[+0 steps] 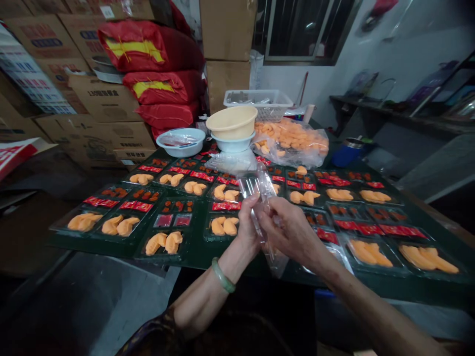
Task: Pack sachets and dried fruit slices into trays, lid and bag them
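Note:
My left hand [248, 223] and my right hand [287, 231] pinch a clear plastic bag [256, 190] between them, just above the trays. The bag's lower end hangs past my right palm. Under my hands, dark plastic trays [222, 226] hold paired orange pieces, small brown pieces and red sachets. They stand in rows on a dark green table [208, 257]. A jade bangle [223, 275] circles my left wrist. The nearest tray lies directly below my left hand, and neither hand touches a tray.
Behind the trays stand a cream bowl [232, 122] nested in a white bowl, another white bowl [180, 142], a bulging bag of orange pieces [291, 141] and a white basket [258, 105]. A blue flask [347, 152] sits right. Cardboard boxes and red sacks [156, 84] are stacked behind.

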Demonstrator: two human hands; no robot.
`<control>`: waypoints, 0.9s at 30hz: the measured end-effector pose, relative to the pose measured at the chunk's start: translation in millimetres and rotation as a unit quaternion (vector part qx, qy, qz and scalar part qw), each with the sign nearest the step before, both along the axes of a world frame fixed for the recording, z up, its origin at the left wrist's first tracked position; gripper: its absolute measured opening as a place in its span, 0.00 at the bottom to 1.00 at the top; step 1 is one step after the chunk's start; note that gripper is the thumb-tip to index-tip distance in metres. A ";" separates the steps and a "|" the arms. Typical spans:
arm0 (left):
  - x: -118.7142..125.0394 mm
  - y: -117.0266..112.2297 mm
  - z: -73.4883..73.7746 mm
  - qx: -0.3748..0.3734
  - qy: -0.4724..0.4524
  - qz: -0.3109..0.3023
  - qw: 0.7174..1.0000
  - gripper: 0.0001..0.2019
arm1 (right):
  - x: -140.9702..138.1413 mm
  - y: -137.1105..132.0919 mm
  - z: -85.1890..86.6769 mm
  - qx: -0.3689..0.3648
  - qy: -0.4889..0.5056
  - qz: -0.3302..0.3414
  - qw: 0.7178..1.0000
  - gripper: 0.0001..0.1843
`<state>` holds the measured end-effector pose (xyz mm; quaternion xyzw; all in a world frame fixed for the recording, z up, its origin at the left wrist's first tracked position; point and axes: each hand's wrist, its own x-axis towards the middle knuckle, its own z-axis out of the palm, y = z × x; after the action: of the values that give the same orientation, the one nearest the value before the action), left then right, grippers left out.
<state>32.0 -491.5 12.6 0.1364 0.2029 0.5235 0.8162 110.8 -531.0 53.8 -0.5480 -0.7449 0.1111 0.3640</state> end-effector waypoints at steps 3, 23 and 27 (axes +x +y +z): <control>-13.2 20.1 -1.6 0.030 -0.009 -0.026 0.999 0.15 | 19.5 4.3 11.1 0.005 0.002 -0.053 0.999 0.10; 3.1 -7.9 5.3 0.082 0.040 -0.073 0.993 0.36 | 1.5 9.2 5.5 -0.139 0.269 0.054 0.952 0.12; 3.6 -6.2 -6.5 0.030 -0.023 -0.127 0.991 0.38 | 12.0 10.6 -7.8 -0.245 0.321 0.114 0.908 0.17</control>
<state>35.6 -497.7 6.1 0.1734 0.1495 0.4242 0.8761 122.8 -520.4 46.0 -0.4659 -0.5944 0.5011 0.4224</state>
